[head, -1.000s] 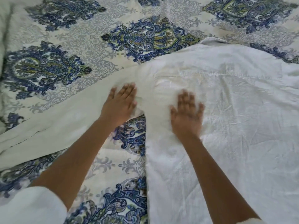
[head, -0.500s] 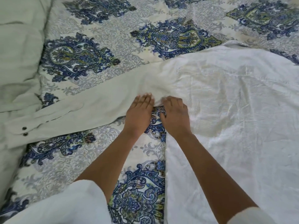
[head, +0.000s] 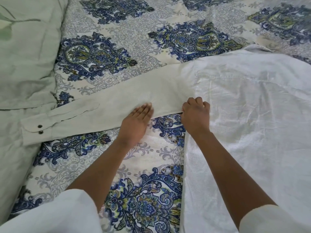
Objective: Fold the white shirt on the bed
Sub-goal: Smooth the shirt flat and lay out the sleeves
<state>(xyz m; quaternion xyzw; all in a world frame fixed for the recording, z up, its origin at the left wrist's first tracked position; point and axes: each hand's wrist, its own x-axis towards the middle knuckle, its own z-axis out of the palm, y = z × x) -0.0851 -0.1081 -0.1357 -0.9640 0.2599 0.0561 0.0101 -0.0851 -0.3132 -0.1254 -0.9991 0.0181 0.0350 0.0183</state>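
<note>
The white shirt [head: 249, 118] lies spread flat on the bed, back side up, filling the right half of the view. Its long sleeve [head: 94, 113] stretches out to the left and ends in a cuff with two dark buttons [head: 40, 129]. My left hand [head: 137, 121] rests flat on the sleeve's lower edge, fingers together and extended. My right hand [head: 196, 113] sits at the armpit where sleeve meets body, fingers curled and pinching the fabric there.
The bedcover [head: 117, 52] is cream with blue and green paisley medallions. A pale green pillow or duvet [head: 25, 56] lies bunched along the left side, touching the cuff. White sleeves cover both my upper arms at the bottom of the view.
My left hand has slid left along the sleeve, away from my right hand. My right hand's fingers have curled onto the armpit fabric. The view has shifted left, showing more of the cuff and pillow.
</note>
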